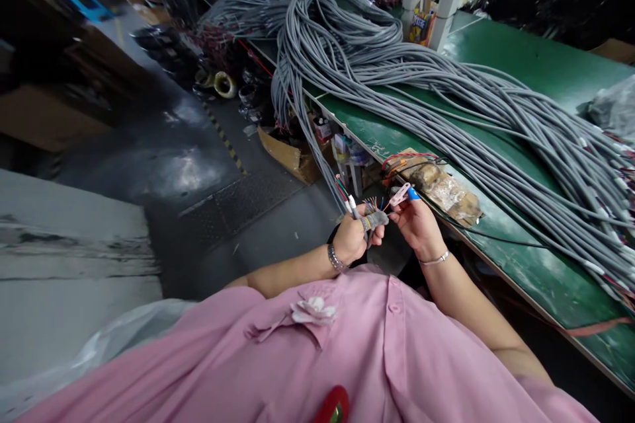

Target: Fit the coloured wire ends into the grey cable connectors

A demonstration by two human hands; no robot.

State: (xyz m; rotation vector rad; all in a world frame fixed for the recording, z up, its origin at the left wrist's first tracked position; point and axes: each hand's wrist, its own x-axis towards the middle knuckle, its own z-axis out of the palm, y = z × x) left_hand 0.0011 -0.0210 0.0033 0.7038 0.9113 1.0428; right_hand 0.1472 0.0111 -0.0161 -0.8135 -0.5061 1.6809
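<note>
My left hand [351, 236] is closed around the end of a grey cable, with a grey finger cover on at least one finger. Coloured wires [373, 203] fan out just above those fingers. Two cable ends with white sleeves [352, 202] stick up beside the same hand, with red, green and black wires at one tip. My right hand [415, 228] is pinched on a small pale pink tool [399, 194], close to the fanned wires. Blue tape [413, 193] wraps one of its fingertips. The tool's exact kind is unclear.
A thick bundle of grey cables [421, 99] runs along the green table [516, 46]. A worn, taped block [444, 190] lies at the table's near edge with thin wires around it. An open cardboard box [285, 155] and wire coils [225, 84] are on the floor to the left.
</note>
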